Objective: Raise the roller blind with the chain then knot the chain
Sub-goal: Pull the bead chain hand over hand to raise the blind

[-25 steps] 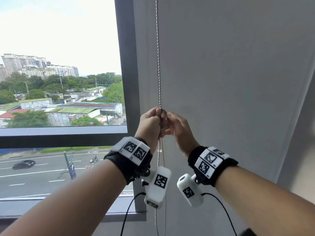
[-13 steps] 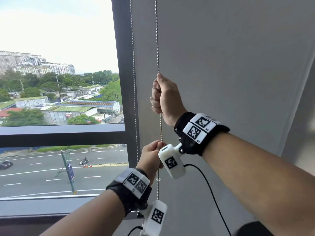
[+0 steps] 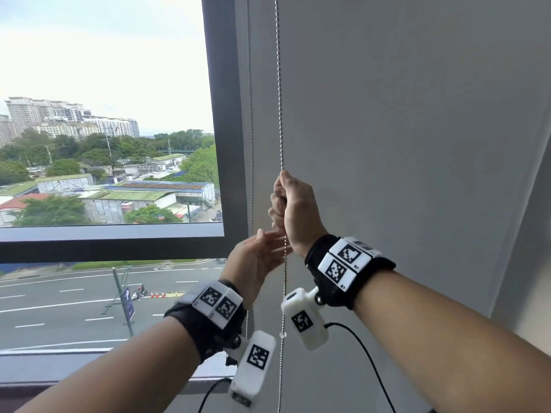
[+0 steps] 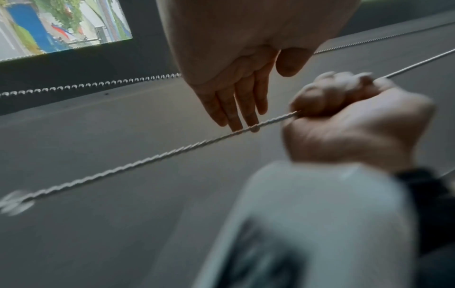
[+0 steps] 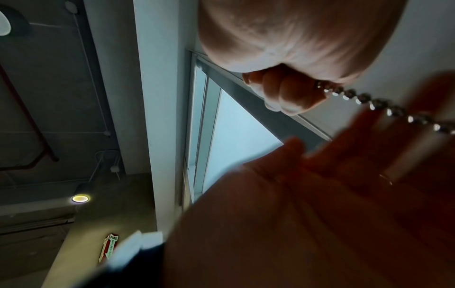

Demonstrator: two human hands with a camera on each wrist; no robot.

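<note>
A metal bead chain (image 3: 279, 84) hangs in two strands in front of the grey roller blind (image 3: 417, 129). My right hand (image 3: 293, 210) grips the front strand in a fist, thumb on top. The right wrist view shows its curled fingers (image 5: 283, 93) round the beads (image 5: 369, 104). Just below and left of it, my left hand (image 3: 259, 257) is open with straight fingers. In the left wrist view its fingertips (image 4: 246, 124) touch the chain (image 4: 147, 159) without holding it. The back strand (image 3: 251, 129) hangs free along the window frame.
A dark window frame (image 3: 226, 129) stands left of the chain, with a sill (image 3: 89, 368) below. A pale wall (image 3: 533, 263) borders the blind on the right. A small clear connector (image 3: 282, 334) sits on the front strand below my hands.
My left hand has let go of the chain, opened and risen toward the right hand. The right hand, still gripping, has come down a little.
</note>
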